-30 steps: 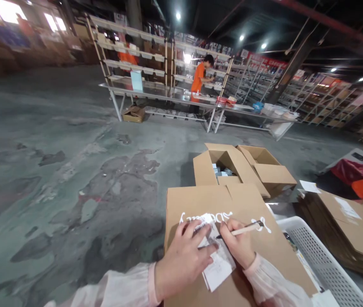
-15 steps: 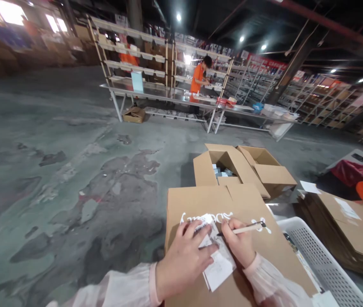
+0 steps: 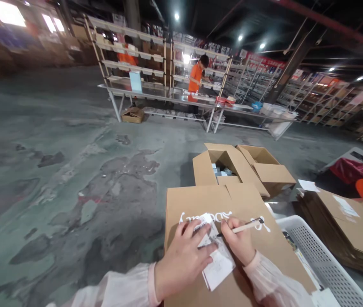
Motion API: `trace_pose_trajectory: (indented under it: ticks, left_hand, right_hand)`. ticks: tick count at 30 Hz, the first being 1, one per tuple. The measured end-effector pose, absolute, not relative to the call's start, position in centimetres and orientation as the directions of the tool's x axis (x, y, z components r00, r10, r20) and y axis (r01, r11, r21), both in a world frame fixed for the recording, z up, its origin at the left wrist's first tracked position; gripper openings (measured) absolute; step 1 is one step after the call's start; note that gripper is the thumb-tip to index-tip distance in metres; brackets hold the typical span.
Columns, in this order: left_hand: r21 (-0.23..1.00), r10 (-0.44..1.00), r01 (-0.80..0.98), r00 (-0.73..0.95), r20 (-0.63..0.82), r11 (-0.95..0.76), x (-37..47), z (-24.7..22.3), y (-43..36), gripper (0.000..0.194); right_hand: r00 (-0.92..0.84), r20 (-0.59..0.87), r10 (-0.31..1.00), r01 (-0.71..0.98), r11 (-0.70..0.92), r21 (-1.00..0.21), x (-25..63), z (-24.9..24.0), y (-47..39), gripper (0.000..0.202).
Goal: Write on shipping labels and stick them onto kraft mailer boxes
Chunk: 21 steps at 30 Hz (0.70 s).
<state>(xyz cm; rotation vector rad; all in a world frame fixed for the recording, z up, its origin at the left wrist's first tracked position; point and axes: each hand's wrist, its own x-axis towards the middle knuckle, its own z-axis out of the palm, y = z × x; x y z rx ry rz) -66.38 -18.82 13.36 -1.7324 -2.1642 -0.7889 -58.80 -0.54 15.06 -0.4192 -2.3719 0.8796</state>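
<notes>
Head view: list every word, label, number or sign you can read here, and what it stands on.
None can be read for certain.
Cardboard box: white handwriting, upside down to the camera, not legible.
Paper slip under the left hand: print too small.
Red banner over the far shelves: blurred.
Label on the flat cartons: blurred.

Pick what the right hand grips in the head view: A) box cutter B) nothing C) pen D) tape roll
C: the right hand is closed around a thin pen whose tip meets the paper slips, which the left hand presses flat on the cardboard box.
</notes>
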Motion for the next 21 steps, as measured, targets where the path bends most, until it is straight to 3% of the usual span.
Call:
trace_pose_trajectory:
  ticks: [15, 18, 21]
  left_hand:
    - [0.248, 0.824, 0.959, -0.251, 0.508, 0.139, -66.4, 13.1, -18.8, 0.028]
    - [0.252, 0.825, 0.957, -0.257, 0.503, 0.145, -66.4, 13.1, -18.6, 0.028]
    - [0.274, 0.833, 0.952, -0.262, 0.487, 0.139, -66.5, 13.3, -18.6, 0.026]
  right_hand:
    - [-0.785, 0.438, 0.437, 0.072, 0.767, -0.637, -58.7, 15.2, -0.3, 0.042]
    - [-0.8, 0.374, 0.469, 0.069, 0.692, -0.719, -58.7, 15.2, 0.1, 0.044]
    - [-0.834, 0.169, 0.526, 0.062, 0.393, -0.917, -58.6, 15.5, 1.0, 0.044]
